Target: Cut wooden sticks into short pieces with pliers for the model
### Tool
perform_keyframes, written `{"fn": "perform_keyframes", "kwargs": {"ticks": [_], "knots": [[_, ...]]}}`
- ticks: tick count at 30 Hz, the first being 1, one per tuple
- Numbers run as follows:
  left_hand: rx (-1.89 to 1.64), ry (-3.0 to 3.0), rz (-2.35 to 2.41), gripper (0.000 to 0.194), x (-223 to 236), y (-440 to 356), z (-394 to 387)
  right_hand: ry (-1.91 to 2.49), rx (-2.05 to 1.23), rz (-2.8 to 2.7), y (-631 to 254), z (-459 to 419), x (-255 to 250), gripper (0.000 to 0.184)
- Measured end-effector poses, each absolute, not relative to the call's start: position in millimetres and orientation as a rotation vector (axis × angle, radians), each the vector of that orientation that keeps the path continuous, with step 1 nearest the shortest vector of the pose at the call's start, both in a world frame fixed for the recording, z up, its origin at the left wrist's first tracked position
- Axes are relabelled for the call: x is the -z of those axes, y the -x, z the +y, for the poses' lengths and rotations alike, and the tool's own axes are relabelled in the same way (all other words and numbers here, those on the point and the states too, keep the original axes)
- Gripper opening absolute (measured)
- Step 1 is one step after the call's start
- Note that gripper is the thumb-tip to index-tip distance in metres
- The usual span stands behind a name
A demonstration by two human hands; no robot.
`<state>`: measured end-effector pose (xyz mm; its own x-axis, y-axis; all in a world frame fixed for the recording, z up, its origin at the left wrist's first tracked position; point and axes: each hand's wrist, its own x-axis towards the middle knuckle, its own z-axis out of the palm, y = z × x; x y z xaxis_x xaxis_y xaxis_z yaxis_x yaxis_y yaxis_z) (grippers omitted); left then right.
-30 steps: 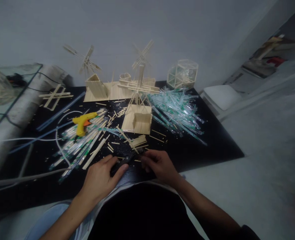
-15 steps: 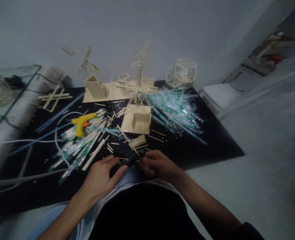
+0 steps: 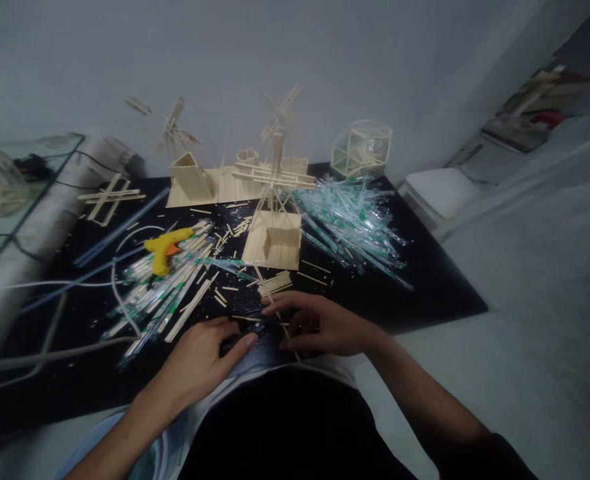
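Observation:
My left hand (image 3: 202,360) is closed round a dark hand tool (image 3: 257,328) near the table's front edge; most of the tool is hidden, so its exact kind is unclear. To its right, my right hand (image 3: 332,323) has thumb and forefinger on a thin wooden stick (image 3: 261,273), which slants from the small stick pile toward my lap. Just beyond the fingers lies that pile of short cut sticks (image 3: 277,283). Behind it stands a wooden windmill model (image 3: 255,241) on a square base, with a low-walled box at its front.
A yellow glue gun (image 3: 163,251) rests on wrapped sticks (image 3: 147,303) at left, its white cord looping nearby. Clear-and-green plastic wrappers (image 3: 355,217) are heaped at right. More windmill parts (image 3: 192,179) stand along the wall. A white stool (image 3: 442,190) is beyond the table's right edge.
My right hand has opened out from a tight pinch beside the tool. The stick has come toward my body and now runs past the tool's right side. My left hand has barely moved.

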<state>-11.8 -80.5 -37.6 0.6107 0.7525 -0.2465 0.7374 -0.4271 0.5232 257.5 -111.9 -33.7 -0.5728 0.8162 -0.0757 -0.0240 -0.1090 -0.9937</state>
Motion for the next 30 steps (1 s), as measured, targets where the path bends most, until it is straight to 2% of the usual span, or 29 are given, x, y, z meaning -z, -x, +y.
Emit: {"fn": "perform_keyframes", "kwargs": {"ticks": [5,11,17,22,27,30], "knots": [[-0.029,-2.219,1.142,0.046,37,12,-81,0.851,-1.909,-1.463,-257,-108,44,0.067],[-0.060,-2.232,1.145,0.046,36,11,-82,0.855,-1.970,-1.381,-255,-110,47,0.067],[-0.100,-2.213,1.200,0.044,40,14,-81,0.872,-1.886,-1.357,-253,-112,44,0.061],[-0.120,-2.135,1.295,0.046,41,22,-79,0.876,-1.900,-1.364,-259,-114,41,0.073],[-0.233,-1.997,1.455,0.052,40,30,-74,0.885,-1.896,-1.319,-260,-116,40,0.076],[-0.468,-1.840,1.542,0.050,38,23,-74,0.880,-1.928,-1.294,-255,-118,44,0.076]]}}
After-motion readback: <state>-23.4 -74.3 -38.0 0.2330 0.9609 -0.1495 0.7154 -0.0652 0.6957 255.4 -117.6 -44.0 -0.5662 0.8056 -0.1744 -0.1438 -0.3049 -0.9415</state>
